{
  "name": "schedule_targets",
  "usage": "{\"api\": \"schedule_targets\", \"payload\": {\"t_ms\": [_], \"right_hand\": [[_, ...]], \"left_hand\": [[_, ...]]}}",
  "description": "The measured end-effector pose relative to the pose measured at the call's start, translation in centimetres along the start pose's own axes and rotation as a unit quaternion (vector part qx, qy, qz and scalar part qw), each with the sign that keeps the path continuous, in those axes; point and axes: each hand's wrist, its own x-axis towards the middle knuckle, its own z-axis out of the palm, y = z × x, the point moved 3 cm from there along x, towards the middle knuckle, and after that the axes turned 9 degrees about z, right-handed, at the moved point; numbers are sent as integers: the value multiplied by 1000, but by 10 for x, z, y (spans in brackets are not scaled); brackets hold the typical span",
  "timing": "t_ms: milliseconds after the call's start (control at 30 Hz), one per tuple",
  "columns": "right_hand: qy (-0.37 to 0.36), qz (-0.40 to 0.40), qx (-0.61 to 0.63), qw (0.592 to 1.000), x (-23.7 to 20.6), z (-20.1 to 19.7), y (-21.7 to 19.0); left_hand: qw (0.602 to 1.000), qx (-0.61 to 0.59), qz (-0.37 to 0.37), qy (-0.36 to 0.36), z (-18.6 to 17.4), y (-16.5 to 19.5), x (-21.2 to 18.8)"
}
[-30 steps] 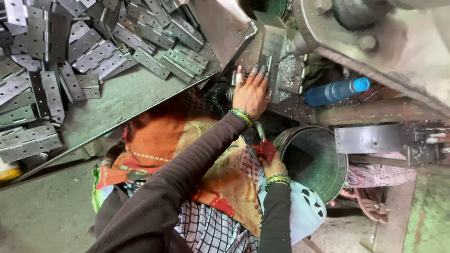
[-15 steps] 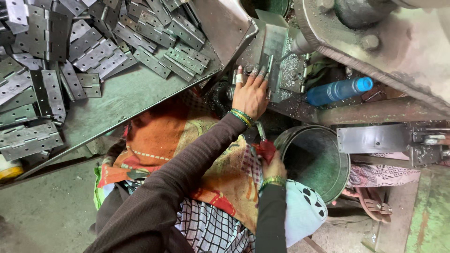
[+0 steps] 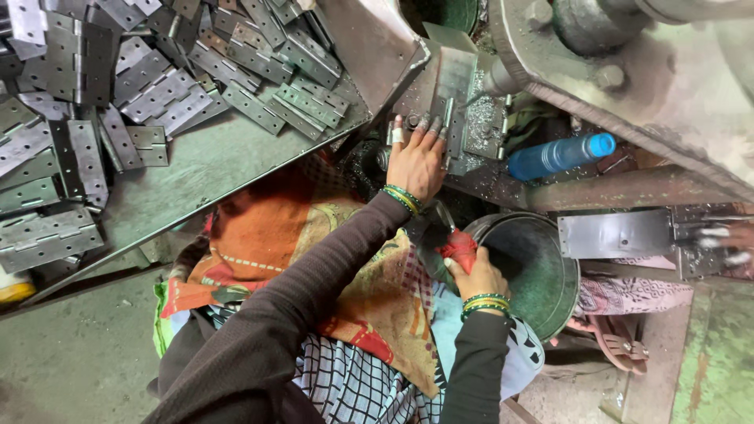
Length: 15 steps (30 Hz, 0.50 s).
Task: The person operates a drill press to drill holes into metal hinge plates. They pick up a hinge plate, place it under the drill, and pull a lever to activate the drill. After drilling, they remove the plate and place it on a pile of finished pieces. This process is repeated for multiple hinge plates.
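Far to the left of both hands, a heap of grey metal hinges lies on the sloped steel table, well apart from either hand and untouched. Nearer in, between the table edge and the hands, the person's lap is covered by an orange patterned cloth.

The left hand is stretched forward and lies flat, fingers spread and extended, pressing on a metal workpiece seated at the press bed. It grips nothing; it steadies the piece from above. Compared with a second ago this hand sits in nearly the same place, so the piece appears to be held in position rather than being loaded or removed.

Below and to the right of it, the right hand is closed around a small tool with a red handle. This hand has risen from lower beside the lap to the rim of the round metal bucket, bringing the tool closer to the workpiece. The tool's working end is hard to make out; it may be a thin blade or pick.

Further right of the hands, a blue bottle lies on the machine frame, and a flat metal plate projects beyond the bucket. At the far right edge, another person's hand shows only partly.
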Motion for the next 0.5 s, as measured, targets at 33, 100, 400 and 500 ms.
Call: {"api": "schedule_targets", "payload": {"t_ms": [33, 100, 400, 500], "right_hand": [[-1, 4, 4, 1000, 1, 12, 0], [2, -4, 69, 998, 1, 47, -7], [-41, -12, 32, 999, 21, 43, 5], [-34, -14, -9, 999, 13, 15, 10]], "left_hand": [[1000, 2, 4, -4, 0, 0, 0], [1000, 14, 4, -20, 1, 0, 0], [1000, 16, 8, 13, -3, -1, -3], [1000, 10, 1, -1, 1, -1, -5]]}}
